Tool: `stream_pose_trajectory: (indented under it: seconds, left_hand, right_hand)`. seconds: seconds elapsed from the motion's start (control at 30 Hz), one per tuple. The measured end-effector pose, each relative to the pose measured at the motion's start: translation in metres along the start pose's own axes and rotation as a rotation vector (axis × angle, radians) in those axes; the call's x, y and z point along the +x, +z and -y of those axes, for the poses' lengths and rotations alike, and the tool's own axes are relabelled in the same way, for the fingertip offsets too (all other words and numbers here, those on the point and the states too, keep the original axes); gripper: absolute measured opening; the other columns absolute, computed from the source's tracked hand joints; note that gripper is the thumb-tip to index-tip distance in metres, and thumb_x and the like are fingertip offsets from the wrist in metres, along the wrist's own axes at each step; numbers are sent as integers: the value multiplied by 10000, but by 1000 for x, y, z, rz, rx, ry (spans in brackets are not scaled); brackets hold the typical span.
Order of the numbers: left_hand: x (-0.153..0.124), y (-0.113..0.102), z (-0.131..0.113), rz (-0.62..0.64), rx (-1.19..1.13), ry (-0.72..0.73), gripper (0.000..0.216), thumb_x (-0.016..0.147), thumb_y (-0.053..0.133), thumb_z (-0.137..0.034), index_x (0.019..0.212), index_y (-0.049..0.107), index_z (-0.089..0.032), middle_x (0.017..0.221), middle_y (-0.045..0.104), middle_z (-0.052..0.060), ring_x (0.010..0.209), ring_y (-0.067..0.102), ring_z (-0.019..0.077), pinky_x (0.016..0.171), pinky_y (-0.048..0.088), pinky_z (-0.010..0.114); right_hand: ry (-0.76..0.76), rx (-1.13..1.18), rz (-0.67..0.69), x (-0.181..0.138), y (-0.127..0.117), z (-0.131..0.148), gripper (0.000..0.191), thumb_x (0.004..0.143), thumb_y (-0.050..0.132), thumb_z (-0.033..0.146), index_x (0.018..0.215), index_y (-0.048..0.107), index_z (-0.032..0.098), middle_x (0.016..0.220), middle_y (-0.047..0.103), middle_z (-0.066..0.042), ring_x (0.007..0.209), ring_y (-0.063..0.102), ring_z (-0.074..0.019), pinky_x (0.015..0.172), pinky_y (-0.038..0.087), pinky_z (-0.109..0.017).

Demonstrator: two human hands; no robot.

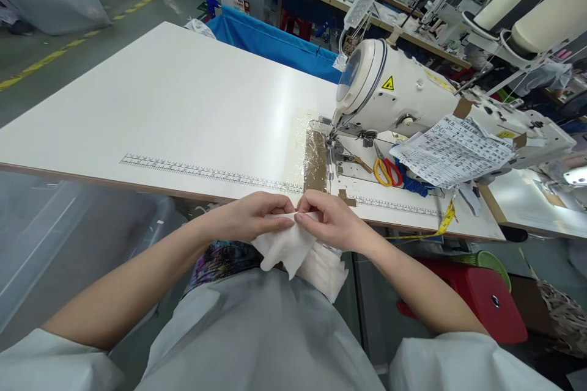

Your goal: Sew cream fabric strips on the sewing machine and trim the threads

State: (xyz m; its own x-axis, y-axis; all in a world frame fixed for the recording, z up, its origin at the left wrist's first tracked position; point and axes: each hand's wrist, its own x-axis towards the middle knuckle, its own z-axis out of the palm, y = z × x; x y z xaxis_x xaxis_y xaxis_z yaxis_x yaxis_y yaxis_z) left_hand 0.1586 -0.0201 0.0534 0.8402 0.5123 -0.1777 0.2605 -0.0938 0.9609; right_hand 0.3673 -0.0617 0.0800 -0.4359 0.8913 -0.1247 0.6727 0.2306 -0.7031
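A piece of white fabric (293, 247) hangs from between my hands, just in front of the table's near edge and over my lap. My left hand (261, 215) pinches its top edge with thumb and fingers. Close beside it, my right hand (328, 220) is closed on the same edge, the fingertips of both hands almost meeting. More pale, folded fabric (328, 272) lies on my lap below the right hand. Beyond my hands stands a white sewing machine (389, 88), its needle area (334, 134) a short way up and to the right.
On the white table (206, 104) runs a printed ruler (206, 174). Scissors (386, 170) with yellow and red handles lie by the machine. Handwritten paper (454, 149) is fixed to it, and a yellow tape measure (446, 220) hangs over the edge. A blue cloth bin (275, 43) stands behind.
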Motion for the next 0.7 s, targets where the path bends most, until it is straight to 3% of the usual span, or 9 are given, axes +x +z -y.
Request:
stream_pose_trajectory:
  seconds: [0.13,0.2,0.37,0.53,0.7]
  left_hand:
    - [1,-2,2,54,-56,37,329,940,510,-450,812,534,-148,651,376,-38,560,307,90,511,262,225]
    - [1,-3,1,75,-51,54,327,944,513,-440,801,536,-147,650,367,-38,561,297,90,514,252,227]
    - [-2,-2,1,57,-26,20,313,940,527,-446,860,581,-148,666,412,-28,572,323,98,516,259,229]
    - [-9,-1,6,50,-126,-19,333,937,527,-467,929,617,-146,706,482,-13,595,380,99,511,294,207]
    - [-21,-5,9,19,-3,-41,329,939,502,-453,921,636,-153,740,525,-4,618,411,104,529,313,202]
  right_hand:
    - [-45,-28,-16,-1,0,1,76,886,550,280,885,531,207,853,570,2,829,489,-148,630,326,-245]
    - [-61,5,9,-1,-1,-1,150,902,570,353,937,544,210,935,586,-17,890,493,-161,642,339,-243]
    - [-1,145,136,0,-1,-9,374,921,543,483,697,462,195,652,425,49,607,358,-95,545,254,-240]
    - [24,184,122,-5,-4,-12,349,915,557,462,709,487,189,666,443,50,613,365,-87,539,256,-234]
    - [100,154,147,-11,-10,-12,343,910,556,472,721,516,189,664,469,45,592,370,-90,510,255,-233]
